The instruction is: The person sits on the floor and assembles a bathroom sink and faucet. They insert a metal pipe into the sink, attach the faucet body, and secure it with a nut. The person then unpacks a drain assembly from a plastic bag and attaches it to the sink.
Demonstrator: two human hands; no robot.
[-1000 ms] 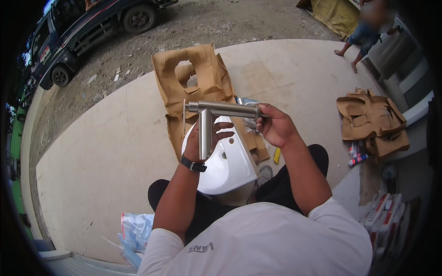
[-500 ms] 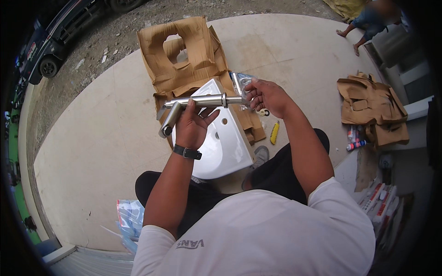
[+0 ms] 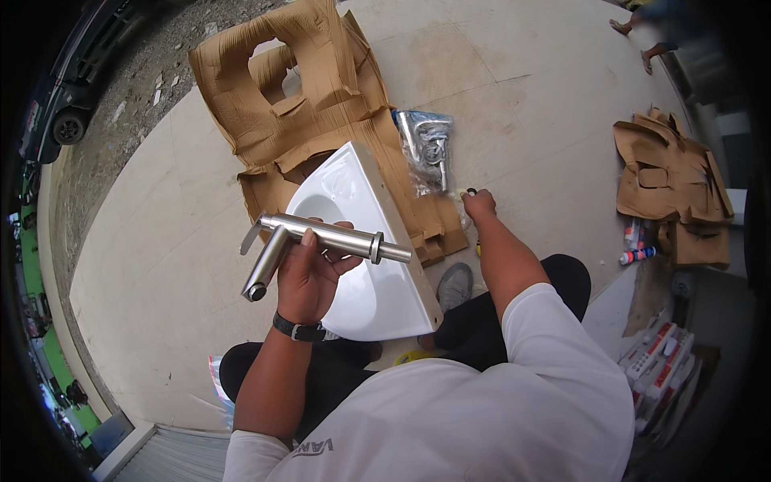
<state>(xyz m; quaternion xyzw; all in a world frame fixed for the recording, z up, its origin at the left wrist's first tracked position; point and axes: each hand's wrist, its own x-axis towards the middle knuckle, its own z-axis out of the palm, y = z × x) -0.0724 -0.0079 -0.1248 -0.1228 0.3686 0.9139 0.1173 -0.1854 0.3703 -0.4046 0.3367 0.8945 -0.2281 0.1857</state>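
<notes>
A brushed-metal basin faucet [image 3: 321,233] is gripped in my left hand [image 3: 307,281], the thumb on top of its body. Its spout points toward me, and a ring sits near its threaded end at the right. Beneath the faucet stands a white ceramic washbasin [image 3: 377,281], partly on brown cardboard. My right hand [image 3: 479,206] reaches down to the floor beyond the basin's right side, its fingers closed around a small dark and pale piece too small to name. Just left of it lies a clear plastic bag [image 3: 426,153] with shiny metal parts.
Opened brown cardboard [image 3: 233,96] spreads behind the basin. More folded cardboard [image 3: 671,173] lies at the right, above stacked boxes [image 3: 660,361]. My shoe [image 3: 455,287] is beside the basin. A person's feet [image 3: 634,48] show at the far right; a vehicle [image 3: 64,96] stands far left.
My right hand has left the faucet's threaded end and gone down to the small items on the floor. The left hand has lowered the faucet toward me, and the view has shifted.
</notes>
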